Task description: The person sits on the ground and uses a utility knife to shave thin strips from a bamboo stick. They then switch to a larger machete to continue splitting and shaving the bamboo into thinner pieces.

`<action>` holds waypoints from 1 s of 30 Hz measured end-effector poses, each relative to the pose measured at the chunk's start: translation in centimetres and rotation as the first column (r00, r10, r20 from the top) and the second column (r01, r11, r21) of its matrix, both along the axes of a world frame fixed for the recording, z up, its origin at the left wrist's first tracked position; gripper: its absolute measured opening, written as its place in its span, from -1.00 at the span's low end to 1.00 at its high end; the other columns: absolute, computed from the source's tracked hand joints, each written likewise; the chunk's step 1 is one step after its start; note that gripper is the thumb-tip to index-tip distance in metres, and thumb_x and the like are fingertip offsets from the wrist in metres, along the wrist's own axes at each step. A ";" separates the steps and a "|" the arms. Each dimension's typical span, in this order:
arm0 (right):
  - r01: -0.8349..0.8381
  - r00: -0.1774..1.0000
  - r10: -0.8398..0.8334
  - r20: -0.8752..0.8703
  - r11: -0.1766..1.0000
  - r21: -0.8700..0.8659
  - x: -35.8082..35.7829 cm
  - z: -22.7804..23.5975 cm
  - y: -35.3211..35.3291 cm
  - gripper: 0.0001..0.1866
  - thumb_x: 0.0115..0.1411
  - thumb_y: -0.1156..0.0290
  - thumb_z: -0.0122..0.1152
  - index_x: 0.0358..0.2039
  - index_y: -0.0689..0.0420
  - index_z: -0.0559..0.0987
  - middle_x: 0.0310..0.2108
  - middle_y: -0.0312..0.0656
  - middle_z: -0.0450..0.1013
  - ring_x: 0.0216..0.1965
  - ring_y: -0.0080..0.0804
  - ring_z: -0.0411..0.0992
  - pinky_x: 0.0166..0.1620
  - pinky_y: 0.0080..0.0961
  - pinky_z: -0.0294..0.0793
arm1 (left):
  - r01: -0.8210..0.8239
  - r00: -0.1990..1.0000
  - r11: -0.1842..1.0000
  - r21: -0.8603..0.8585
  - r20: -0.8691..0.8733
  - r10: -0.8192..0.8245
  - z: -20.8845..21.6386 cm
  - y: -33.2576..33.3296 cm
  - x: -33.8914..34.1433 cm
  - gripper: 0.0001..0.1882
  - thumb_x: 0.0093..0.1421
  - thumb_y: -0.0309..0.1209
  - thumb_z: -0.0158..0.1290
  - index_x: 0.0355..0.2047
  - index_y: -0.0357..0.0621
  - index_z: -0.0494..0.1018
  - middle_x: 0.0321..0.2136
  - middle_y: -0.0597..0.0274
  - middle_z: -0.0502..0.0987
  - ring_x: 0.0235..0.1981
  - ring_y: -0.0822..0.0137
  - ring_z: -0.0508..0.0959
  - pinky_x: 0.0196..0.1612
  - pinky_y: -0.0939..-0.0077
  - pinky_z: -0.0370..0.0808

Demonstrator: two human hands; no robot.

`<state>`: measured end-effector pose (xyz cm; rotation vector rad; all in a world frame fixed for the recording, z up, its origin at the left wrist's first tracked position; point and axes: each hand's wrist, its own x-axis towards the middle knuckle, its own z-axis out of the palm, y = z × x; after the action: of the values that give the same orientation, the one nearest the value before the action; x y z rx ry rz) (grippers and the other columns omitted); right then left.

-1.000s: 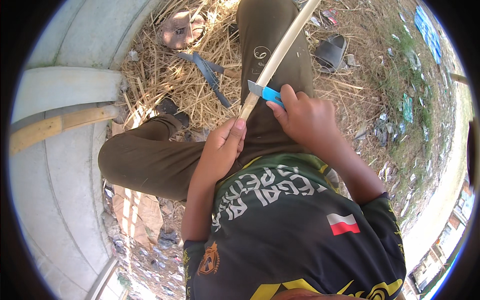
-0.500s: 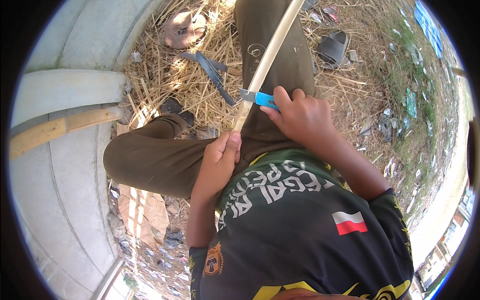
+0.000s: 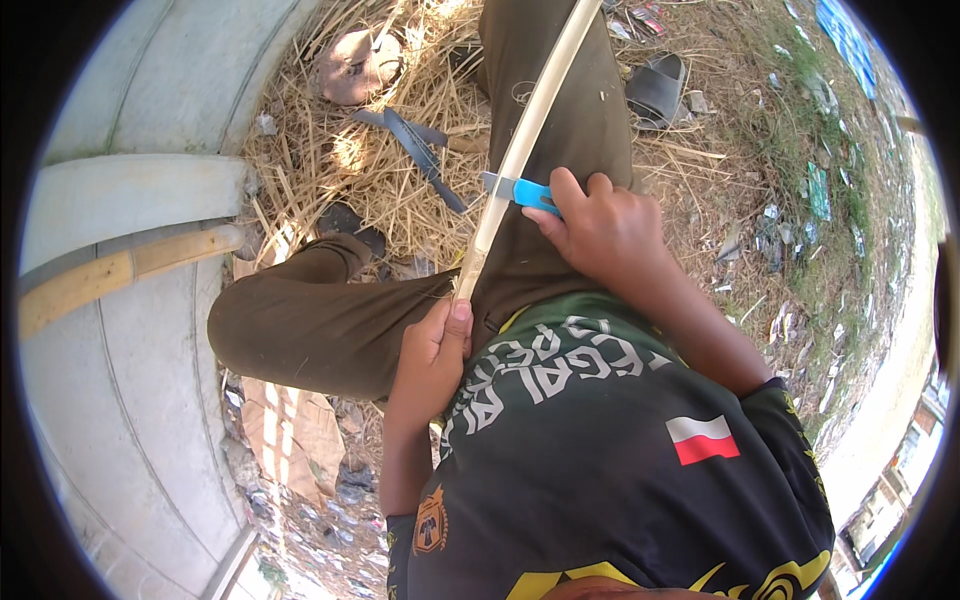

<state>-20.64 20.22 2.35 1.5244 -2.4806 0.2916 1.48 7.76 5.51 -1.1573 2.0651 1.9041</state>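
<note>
A long, pale bamboo strip [image 3: 535, 120] slants from my lap over one trouser leg and out past the top edge. Its near end is pinched in my left hand [image 3: 436, 345], with the thumb along the strip. My right hand [image 3: 612, 222] grips the blue handle of a utility knife [image 3: 535, 195]. The knife's grey blade lies across the strip, partway along it. Fine frayed fibres stick out from the strip just above my left hand.
Dry straw [image 3: 440, 90] covers the ground, with dark crossed straps [image 3: 425, 155] and a round brown piece [image 3: 358, 68] on it. A dark slipper [image 3: 658, 90] lies at the far right. At left, a bamboo pole [image 3: 130, 270] juts out beside a pale wall [image 3: 150, 370].
My left hand has drawn back toward my body, pulling the strip with it. My right hand and the knife have stayed nearly in place, so more strip shows between the hands.
</note>
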 end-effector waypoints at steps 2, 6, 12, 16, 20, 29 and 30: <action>0.007 1.000 -0.007 0.005 1.000 -0.005 0.1 0.0 0.1 -0.55 0.29 -0.16 0.17 -0.45 -0.04 0.44 -0.68 -0.26 0.31 -0.77 -0.36 0.38 -0.75 -0.37 0.29 | 0.009 0.999 1.000 -0.022 0.036 -0.009 0.7 0.0 0.1 -0.54 0.53 -0.12 -0.15 -0.44 -0.22 0.33 -0.65 0.38 0.27 -0.58 0.55 0.22 -0.48 0.53 0.21; 0.052 0.998 -0.051 0.029 0.998 -0.031 0.1 -0.3 0.3 -0.56 0.30 -0.15 0.16 -0.43 -0.03 0.44 -0.67 -0.26 0.32 -0.76 -0.35 0.38 -0.74 -0.36 0.29 | 0.030 0.997 0.998 -0.058 0.078 -0.025 1.2 0.4 1.1 -0.53 0.53 -0.15 -0.15 -0.42 -0.27 0.36 -0.68 0.33 0.29 -0.60 0.53 0.24 -0.49 0.49 0.24; 0.122 0.992 -0.120 0.031 0.989 -0.080 0.0 -1.0 0.8 -0.55 0.29 -0.17 0.17 -0.45 -0.04 0.43 -0.71 -0.26 0.33 -0.80 -0.34 0.37 -0.77 -0.34 0.28 | 0.022 0.992 1.000 -0.020 0.121 -0.020 3.3 1.5 4.1 -0.53 0.53 -0.13 -0.14 -0.44 -0.26 0.35 -0.68 0.36 0.29 -0.60 0.53 0.23 -0.50 0.50 0.22; 0.230 0.972 -0.224 0.075 0.969 -0.088 -0.1 -1.4 0.6 -0.54 0.31 -0.16 0.16 -0.44 -0.02 0.43 -0.74 -0.24 0.36 -0.81 -0.28 0.39 -0.79 -0.30 0.28 | 0.014 0.989 1.000 -0.022 0.150 -0.011 3.8 2.2 8.4 -0.52 0.53 -0.12 -0.13 -0.46 -0.24 0.35 -0.68 0.39 0.28 -0.60 0.56 0.22 -0.52 0.54 0.20; 0.253 0.964 -0.240 0.115 0.960 -0.117 -0.5 -1.3 0.8 -0.56 0.35 -0.12 0.12 -0.41 -0.01 0.42 -0.74 -0.19 0.41 -0.79 -0.19 0.43 -0.76 -0.22 0.32 | -0.072 0.963 0.994 0.079 0.266 0.049 5.6 2.4 13.4 -0.54 0.52 -0.13 -0.10 -0.46 -0.22 0.36 -0.68 0.42 0.27 -0.62 0.59 0.21 -0.54 0.57 0.17; 0.285 0.909 -0.214 0.358 0.945 -0.158 -1.5 0.5 1.2 -0.53 0.47 -0.03 -0.06 -0.43 0.09 0.38 -0.74 -0.06 0.37 -0.72 0.05 0.41 -0.64 -0.08 0.33 | -0.225 0.936 0.972 0.065 0.292 0.197 7.0 2.3 21.8 -0.59 0.50 -0.19 -0.06 -0.40 -0.26 0.46 -0.69 0.46 0.24 -0.62 0.60 0.19 -0.55 0.60 0.14; 0.286 0.882 -0.198 0.428 0.946 -0.150 -1.7 0.8 1.6 -0.52 0.48 -0.03 -0.09 -0.42 0.11 0.38 -0.74 -0.04 0.36 -0.70 0.08 0.42 -0.61 -0.06 0.33 | -0.296 0.919 0.953 0.059 0.289 0.267 7.0 2.8 21.4 -0.60 0.50 -0.20 -0.06 -0.39 -0.26 0.47 -0.69 0.46 0.24 -0.62 0.61 0.18 -0.54 0.60 0.14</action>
<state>-22.33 21.81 3.17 1.1398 -2.8045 0.8778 22.93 10.56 12.48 -1.6649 1.7101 1.8024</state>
